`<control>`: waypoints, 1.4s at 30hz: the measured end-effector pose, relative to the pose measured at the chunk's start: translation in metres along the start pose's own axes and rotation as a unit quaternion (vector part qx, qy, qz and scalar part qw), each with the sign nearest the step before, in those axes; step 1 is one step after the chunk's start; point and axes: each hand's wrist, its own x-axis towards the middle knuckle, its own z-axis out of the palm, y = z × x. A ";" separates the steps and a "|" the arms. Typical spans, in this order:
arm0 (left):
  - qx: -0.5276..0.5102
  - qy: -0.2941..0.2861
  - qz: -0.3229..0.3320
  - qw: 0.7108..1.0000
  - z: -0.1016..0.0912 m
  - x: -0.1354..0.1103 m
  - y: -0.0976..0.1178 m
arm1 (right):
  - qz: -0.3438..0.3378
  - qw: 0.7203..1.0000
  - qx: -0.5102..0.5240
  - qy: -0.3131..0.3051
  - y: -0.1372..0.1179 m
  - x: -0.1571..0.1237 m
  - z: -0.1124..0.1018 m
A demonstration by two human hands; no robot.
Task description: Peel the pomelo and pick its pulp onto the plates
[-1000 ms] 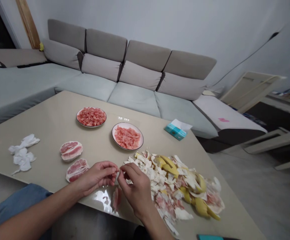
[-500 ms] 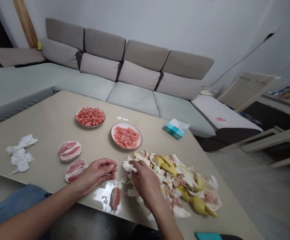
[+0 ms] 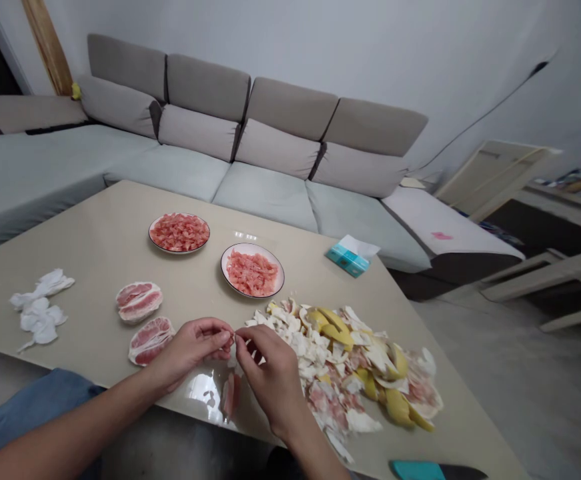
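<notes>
My left hand is closed in a pinch on what looks like a small bit of reddish pomelo flesh, mostly hidden by the fingers. Against its fingertips, my right hand is also pinched; whatever lies between its fingers is too small to make out. Below them on the table, partly behind the right hand, lies a pomelo segment. Two larger peeled pomelo chunks, one farther back and one nearer, sit left of my left hand. Beyond the hands stands a plate of loose pink pulp.
A second plate heaped with pulp stands farther back. Right of my hands spreads a pile of yellow peel and white pith. A turquoise-handled knife lies at the near edge, a tissue pack at the back right, crumpled tissues left.
My right hand has moved left from the pith pile to meet the left hand's fingertips, and its fingers have closed into a pinch. The left hand has stayed nearly still.
</notes>
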 end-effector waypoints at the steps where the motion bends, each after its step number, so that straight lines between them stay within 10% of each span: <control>1: 0.009 -0.003 0.003 1.000 0.000 0.000 0.000 | 0.001 1.000 -0.003 0.004 0.000 0.000 0.000; 24: -0.008 0.020 -0.009 1.000 0.001 -0.002 0.001 | 0.008 0.993 -0.109 0.047 0.007 0.002 -0.009; 29: -0.036 0.049 -0.012 0.998 -0.002 0.000 0.002 | 0.075 0.973 -0.212 -0.052 0.023 0.005 -0.020; 42: 0.079 0.051 0.029 0.995 0.002 0.001 0.003 | -0.097 0.989 -0.105 -0.045 0.004 -0.003 -0.004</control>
